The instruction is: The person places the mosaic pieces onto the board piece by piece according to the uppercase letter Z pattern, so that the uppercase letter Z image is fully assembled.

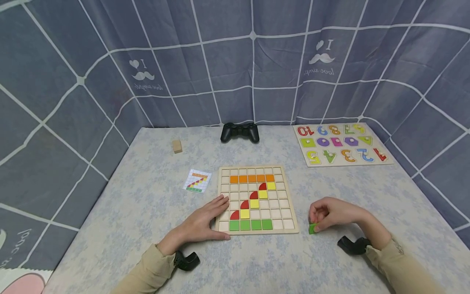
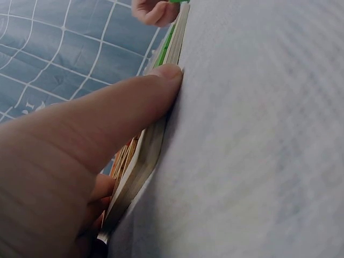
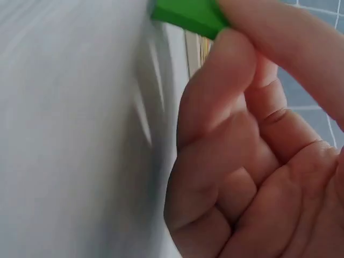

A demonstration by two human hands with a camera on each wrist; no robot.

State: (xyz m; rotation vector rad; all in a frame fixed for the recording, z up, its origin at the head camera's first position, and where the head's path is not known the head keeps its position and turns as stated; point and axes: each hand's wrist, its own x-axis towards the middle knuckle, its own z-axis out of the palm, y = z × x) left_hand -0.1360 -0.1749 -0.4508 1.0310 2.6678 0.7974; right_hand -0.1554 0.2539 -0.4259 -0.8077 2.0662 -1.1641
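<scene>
A wooden grid board lies flat on the table. It bears orange, yellow and green square tiles and red quarter-round tiles. My left hand rests at its left corner, thumb along the near edge and fingertips on the left edge. In the left wrist view the thumb touches the board's side. To the right of the board, my right hand pinches a green tile between thumb and index finger, low over the table; whether the tile touches the cloth I cannot tell. The other fingers are curled in.
Left of the board lies a card with a matching coloured pattern. Farther back are a small wooden block and a black game controller. A number and shape puzzle board lies at the back right. Grid-patterned curtains surround the table.
</scene>
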